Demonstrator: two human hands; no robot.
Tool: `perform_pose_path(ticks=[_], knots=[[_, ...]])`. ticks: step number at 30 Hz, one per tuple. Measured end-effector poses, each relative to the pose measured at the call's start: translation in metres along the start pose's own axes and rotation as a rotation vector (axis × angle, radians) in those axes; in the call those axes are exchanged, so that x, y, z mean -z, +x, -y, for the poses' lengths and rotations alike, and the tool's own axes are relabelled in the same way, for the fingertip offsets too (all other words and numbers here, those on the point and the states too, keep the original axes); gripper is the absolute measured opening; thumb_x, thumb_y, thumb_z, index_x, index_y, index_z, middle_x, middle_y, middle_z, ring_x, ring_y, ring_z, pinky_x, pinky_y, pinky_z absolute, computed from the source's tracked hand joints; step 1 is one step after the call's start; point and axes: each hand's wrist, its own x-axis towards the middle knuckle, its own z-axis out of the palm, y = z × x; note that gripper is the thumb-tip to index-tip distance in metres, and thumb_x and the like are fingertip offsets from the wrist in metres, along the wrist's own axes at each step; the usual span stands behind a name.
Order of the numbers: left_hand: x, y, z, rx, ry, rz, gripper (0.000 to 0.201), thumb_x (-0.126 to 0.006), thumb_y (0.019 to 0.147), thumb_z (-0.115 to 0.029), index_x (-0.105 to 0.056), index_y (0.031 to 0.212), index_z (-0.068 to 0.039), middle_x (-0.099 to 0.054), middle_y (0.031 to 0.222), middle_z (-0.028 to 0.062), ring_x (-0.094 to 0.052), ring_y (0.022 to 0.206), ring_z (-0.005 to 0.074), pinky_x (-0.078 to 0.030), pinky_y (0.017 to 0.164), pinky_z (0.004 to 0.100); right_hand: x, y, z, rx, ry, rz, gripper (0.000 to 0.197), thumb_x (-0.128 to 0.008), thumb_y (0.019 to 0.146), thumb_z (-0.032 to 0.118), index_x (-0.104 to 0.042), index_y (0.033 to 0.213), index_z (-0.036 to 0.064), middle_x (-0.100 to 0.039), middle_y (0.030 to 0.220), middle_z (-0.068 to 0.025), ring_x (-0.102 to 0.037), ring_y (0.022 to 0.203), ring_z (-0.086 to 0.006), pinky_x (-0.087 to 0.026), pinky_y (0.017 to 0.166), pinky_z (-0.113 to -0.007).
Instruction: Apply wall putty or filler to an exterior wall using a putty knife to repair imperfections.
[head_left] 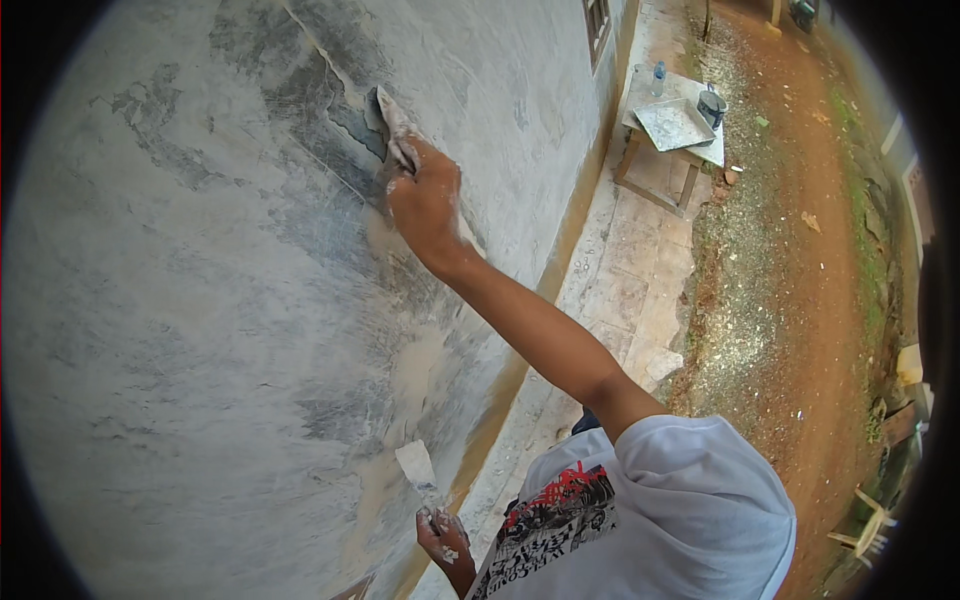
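My right hand (425, 205), dusted with white, is raised to the grey plastered wall (200, 350). Its fingers are closed round a putty-smeared scraper (397, 120), whose dark blade edge meets the wall beside a crack (335, 65) and a darker chipped patch (355, 125). Low down, my left hand (445, 538) grips the handle of a putty knife (416, 464), its pale blade pointing up in front of the wall. White paste coats the fingers of that hand.
A small wooden table (650, 175) stands on the paved strip (640, 280) along the wall. It carries a shallow tray (672, 125), a dark pot (711, 106) and a plastic bottle (658, 78). Gravel and a reddish dirt track (810, 300) lie to the right.
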Motion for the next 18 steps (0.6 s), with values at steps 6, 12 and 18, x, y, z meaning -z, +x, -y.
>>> perform_pose_path(ticks=[6, 12, 18], knots=[[-0.006, 0.002, 0.001, -0.014, -0.026, 0.030, 0.012, -0.047, 0.094, -0.012, -0.041, 0.085, -0.007, -0.036, 0.057, -0.0042, -0.034, 0.043, 0.0041, -0.026, 0.035, 0.0221, 0.015, -0.120, 0.051, -0.026, 0.085, 0.482, 0.038, -0.053, 0.066, -0.010, -0.063, 0.102, -0.0013, -0.062, 0.095, -0.0212, -0.059, 0.089, -0.0404, -0.048, 0.074, -0.043], [-0.005, 0.003, -0.005, 0.047, 0.031, 0.019, 0.011, -0.046, 0.094, -0.012, -0.042, 0.084, -0.007, -0.036, 0.057, -0.0044, -0.036, 0.044, 0.0043, -0.027, 0.036, 0.0226, 0.081, -0.139, 0.008, -0.228, 0.232, 0.672, 0.027, -0.055, 0.074, -0.009, -0.061, 0.100, -0.0056, -0.062, 0.081, -0.0190, -0.058, 0.068, -0.0205, -0.046, 0.062, -0.034], [-0.004, -0.002, -0.003, 0.066, 0.014, -0.022, 0.012, -0.046, 0.094, -0.012, -0.042, 0.084, -0.007, -0.037, 0.059, -0.0045, -0.035, 0.044, 0.0042, -0.026, 0.036, 0.0222, 0.104, -0.123, -0.110, -0.427, 0.258, 0.307, 0.027, -0.050, 0.082, -0.003, -0.057, 0.108, -0.0093, -0.062, 0.082, -0.0095, -0.050, 0.072, -0.0141, -0.044, 0.067, -0.029]])
